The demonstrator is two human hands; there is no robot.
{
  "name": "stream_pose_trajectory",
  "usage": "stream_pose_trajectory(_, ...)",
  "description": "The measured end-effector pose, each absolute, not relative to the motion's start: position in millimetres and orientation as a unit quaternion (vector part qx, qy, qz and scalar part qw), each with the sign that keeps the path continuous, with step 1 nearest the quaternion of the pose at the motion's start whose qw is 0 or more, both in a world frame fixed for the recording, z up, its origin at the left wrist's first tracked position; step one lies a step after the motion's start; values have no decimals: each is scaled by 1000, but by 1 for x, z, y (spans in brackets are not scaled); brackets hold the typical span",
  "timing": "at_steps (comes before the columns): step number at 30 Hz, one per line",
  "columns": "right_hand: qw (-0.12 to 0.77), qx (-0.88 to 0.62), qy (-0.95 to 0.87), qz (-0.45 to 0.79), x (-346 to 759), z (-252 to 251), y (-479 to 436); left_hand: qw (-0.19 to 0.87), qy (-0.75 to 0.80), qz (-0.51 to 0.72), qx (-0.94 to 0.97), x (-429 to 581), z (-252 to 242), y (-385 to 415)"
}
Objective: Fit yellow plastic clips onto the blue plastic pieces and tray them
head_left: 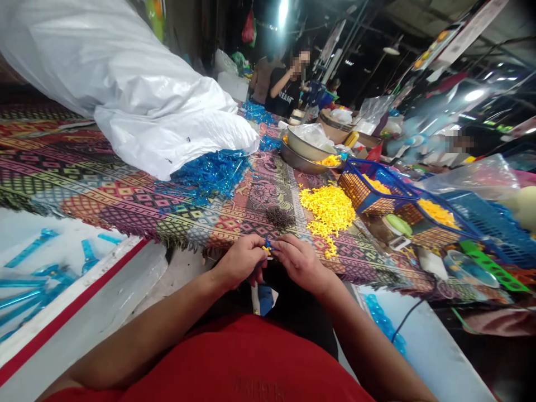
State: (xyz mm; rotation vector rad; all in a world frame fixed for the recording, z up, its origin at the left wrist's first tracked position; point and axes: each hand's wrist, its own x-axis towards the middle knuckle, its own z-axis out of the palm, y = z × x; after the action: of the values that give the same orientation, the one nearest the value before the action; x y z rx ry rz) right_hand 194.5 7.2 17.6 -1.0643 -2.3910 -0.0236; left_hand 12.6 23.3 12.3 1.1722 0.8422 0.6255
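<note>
Close to my body, just off the table's fringed edge, both hands meet fingertip to fingertip. My left hand (pixel 243 260) is closed in a pinch around a small yellow piece (pixel 267 249) with a bit of blue beside it. The fingers of my right hand (pixel 302 262) are also pressed together at the same spot; what they grip is mostly hidden. Beyond the hands lies a small heap of dark brown bits (pixel 280 218). A larger pile of small yellow pieces (pixel 329 211) spreads to its right on the patterned cloth (pixel 226 223).
A big white sack (pixel 167 106) spills shiny blue strips (pixel 213 176) at the left. Metal bowls (pixel 307 159), blue baskets (pixel 374 192) and a green slotted strip (pixel 494 267) stand right. White boxes with blue pieces flank me below the table. People (pixel 285 86) are at the back.
</note>
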Motion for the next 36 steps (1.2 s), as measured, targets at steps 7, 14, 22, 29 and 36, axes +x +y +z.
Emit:
stream_pose_trajectory(7, 324, -413, -850, 36, 188, 13, 5, 657, 387, 323, 560, 14, 11, 16)
stream_pose_trajectory(14, 378, -410, -823, 108, 187, 15, 8, 663, 386, 339, 544, 17, 4, 13)
stream_pose_trajectory(22, 339, -418, -840, 69, 188, 14, 6, 648, 397, 327, 562, 19, 7, 14)
stream_pose_trajectory(29, 368, -434, -817, 92, 177, 10, 15, 665, 409, 351, 517, 18, 6, 17)
stream_pose_trajectory(36, 366, -414, -828, 93, 175, 16, 15, 676, 395, 370, 499, 14, 2, 18)
